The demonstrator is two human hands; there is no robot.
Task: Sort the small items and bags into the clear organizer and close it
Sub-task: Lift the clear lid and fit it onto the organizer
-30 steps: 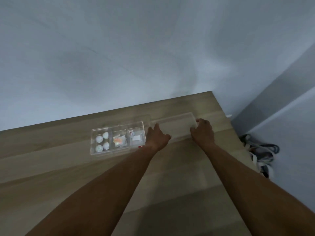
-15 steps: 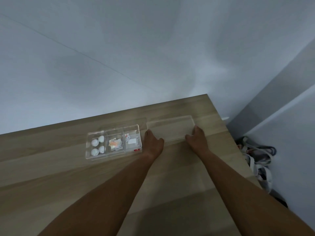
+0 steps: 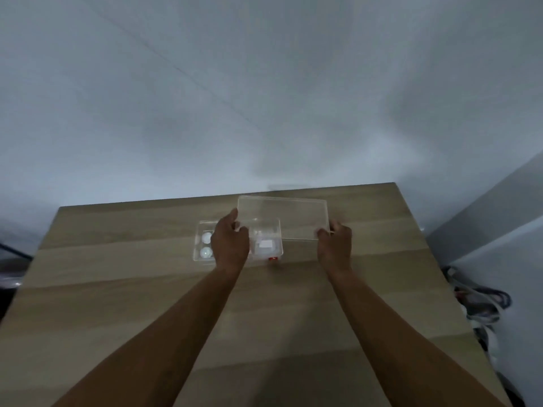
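Observation:
A clear organizer with compartments stands on the wooden table. Its left compartment holds white round items; its right one holds a small white bag; a red label shows at its front. The middle compartment is hidden behind my left hand. A clear flat lid is lifted off the table, tilted, partly over the organizer's right end. My left hand grips the lid's left edge, and my right hand grips its right front corner.
The table's far edge meets a pale wall. Its right edge drops to the floor, where a heap of cables and straps lies. A dark object sits off the left edge.
Both hands have lifted the lid off the table and carried it left, toward the organizer. The camera view has also shifted.

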